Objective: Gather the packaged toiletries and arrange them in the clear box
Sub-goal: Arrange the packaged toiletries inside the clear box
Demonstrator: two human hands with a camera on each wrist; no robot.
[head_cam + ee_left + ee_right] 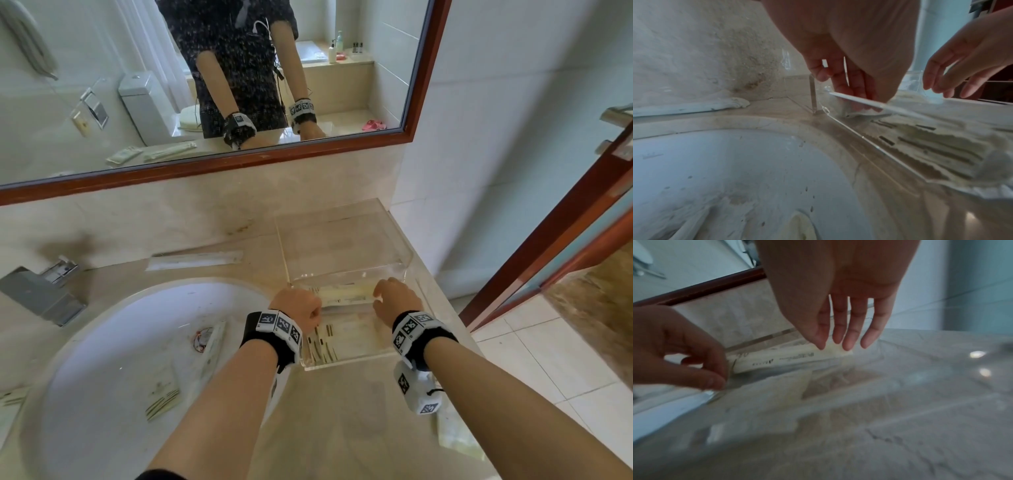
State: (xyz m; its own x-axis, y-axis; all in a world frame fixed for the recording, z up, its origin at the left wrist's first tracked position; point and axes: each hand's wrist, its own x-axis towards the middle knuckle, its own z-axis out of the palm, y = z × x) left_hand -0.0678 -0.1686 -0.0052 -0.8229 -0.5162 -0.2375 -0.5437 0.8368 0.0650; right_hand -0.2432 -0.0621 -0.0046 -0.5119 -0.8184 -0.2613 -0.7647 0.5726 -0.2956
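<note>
Hands meet over the clear box [346,356] in the head view: the left hand [297,308] and right hand [397,299] hold opposite ends of a cream packet [346,294] above the tray, which sits on the marble counter [342,428] just right of the sink [113,359]. Flat packets with dark stripes [322,342] already lie in the box. The clear lid [342,246] stands behind it. Another long packet [195,261] lies on the counter near the faucet [41,291], and more packets [164,397] rest in the basin. A mirror [205,85] hangs above.

Left wrist view — the left hand's [840,65] fingers curl down inside the box wall [869,104] onto a crinkled wrapper end; the right hand [966,65] reaches in with straight fingers.

Right wrist view — the right hand's [840,308] fingers hang straight, tips touching the cream packet's [789,360] far end, while the left hand [680,347] pinches the near end between thumb and fingers.
</note>
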